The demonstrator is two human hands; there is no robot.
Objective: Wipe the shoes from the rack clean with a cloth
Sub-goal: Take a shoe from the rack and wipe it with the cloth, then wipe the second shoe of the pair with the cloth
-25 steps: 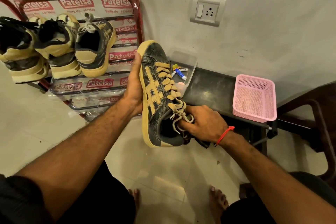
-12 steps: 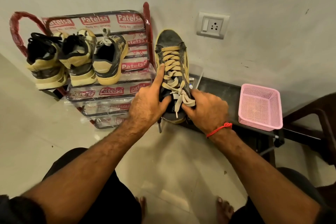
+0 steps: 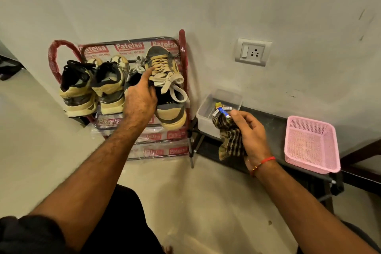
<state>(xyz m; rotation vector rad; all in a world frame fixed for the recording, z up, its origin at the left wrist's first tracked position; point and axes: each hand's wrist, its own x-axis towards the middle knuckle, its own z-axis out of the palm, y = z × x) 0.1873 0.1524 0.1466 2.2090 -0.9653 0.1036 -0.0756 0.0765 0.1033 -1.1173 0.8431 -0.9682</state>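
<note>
The left hand (image 3: 142, 99) rests on a dark and tan shoe (image 3: 167, 86) that sits on the top shelf of the red shoe rack (image 3: 182, 64), at the shelf's right end. Its pointer finger lies straight along the tan laces, and the other fingers curl around the shoe's left side. 3 more shoes sit on the same shelf to the left: 1 (image 3: 77, 88) at the left end, 1 (image 3: 110, 86) next to it, and 1 (image 3: 134, 70) mostly hidden behind the hand.

The right hand (image 3: 250, 132) holds a striped cloth (image 3: 228, 136) in the air, above the left end of the dark bench (image 3: 270, 128). The fingers (image 3: 237, 114) curl around the cloth and pinch it, and part of the cloth hangs down loose.

A clear plastic box (image 3: 204, 118) sits on the bench's left end with small tubes inside. A pink basket (image 3: 311, 144) sits at the bench's right end. A wall socket (image 3: 252, 52) is on the wall above the bench.
</note>
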